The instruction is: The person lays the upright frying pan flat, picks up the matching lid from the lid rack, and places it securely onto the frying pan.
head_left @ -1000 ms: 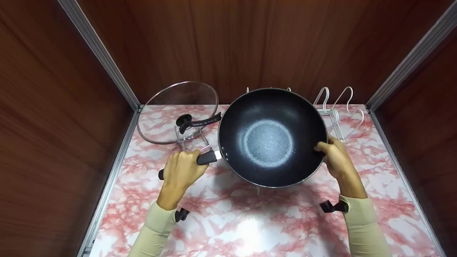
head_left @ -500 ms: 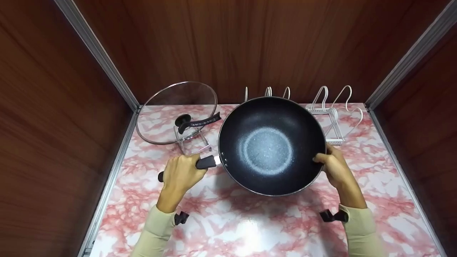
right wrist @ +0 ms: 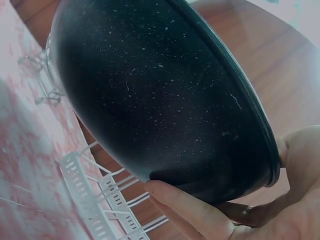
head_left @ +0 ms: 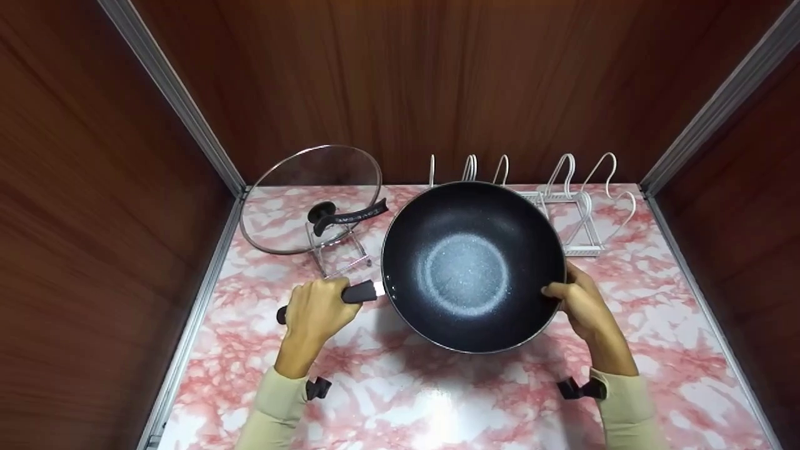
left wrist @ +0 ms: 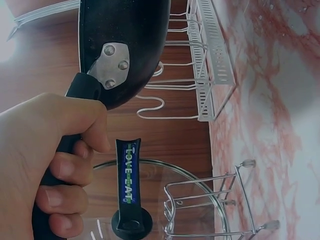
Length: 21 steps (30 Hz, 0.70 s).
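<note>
A black wok [head_left: 465, 275] with a speckled pale ring in its bottom is held above the table, its inside facing the head camera. My left hand [head_left: 319, 312] grips the wok's black handle [head_left: 359, 292], fingers wrapped round it in the left wrist view. At the opposite rim, my right hand [head_left: 581, 306] pinches the wok, thumb over the inside and fingers against the outer wall [right wrist: 150, 110]. Behind the left hand a glass lid [head_left: 294, 200] with a black knob and curved black grip [left wrist: 128, 185] leans upright in a small metal wire stand [head_left: 340, 253].
Behind the wok stands a white wire rack [head_left: 584, 251] with tall curved loops, partly hidden by the wok. The table [head_left: 375, 400] has a red and white marbled top. Brown wood-grain panels [head_left: 400, 81] with metal corner rails enclose the back and sides.
The wok and both hands have moved nearer to the person and lower in the head view. More of the white rack's loops shows behind the rim. The lid stays put.
</note>
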Motion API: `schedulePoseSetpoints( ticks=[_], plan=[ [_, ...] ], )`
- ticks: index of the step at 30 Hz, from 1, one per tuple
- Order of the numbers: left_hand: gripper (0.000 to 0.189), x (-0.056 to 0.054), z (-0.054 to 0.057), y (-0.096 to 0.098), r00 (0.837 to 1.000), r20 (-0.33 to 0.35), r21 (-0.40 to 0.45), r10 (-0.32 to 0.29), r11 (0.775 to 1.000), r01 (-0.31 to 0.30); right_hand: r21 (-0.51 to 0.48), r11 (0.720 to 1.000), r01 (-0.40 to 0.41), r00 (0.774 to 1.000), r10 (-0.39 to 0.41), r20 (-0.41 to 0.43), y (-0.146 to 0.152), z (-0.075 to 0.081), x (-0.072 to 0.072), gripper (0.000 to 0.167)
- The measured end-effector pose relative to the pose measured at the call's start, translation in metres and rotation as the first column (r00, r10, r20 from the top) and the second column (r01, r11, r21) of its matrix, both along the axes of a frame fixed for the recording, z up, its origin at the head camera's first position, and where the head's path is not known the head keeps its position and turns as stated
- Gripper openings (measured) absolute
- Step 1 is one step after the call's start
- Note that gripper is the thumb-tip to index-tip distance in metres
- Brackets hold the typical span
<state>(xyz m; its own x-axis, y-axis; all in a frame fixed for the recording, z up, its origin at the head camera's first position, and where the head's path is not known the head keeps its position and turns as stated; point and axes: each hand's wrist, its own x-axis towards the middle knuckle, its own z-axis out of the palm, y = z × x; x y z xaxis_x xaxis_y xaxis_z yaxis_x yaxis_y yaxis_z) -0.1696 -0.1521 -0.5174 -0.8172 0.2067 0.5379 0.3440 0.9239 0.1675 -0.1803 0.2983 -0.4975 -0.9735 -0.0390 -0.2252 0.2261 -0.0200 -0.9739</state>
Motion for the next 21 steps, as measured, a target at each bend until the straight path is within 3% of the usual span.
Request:
schedulePoseSetpoints(
  ticks=[10,21],
  plan=[
    [0.029,0.001,-0.009,-0.004,0.999,0.034,-0.015,0.013,1.0,-0.012,0.004,1.0,0.027,0.999,-0.027,0.033,-0.004,-0.012,0.004,0.061],
    [0.03,0.001,-0.016,-0.005,0.999,0.035,-0.017,-0.004,1.0,0.005,0.006,1.0,0.027,0.999,-0.027,0.043,-0.005,-0.021,0.008,0.064]
  ],
)
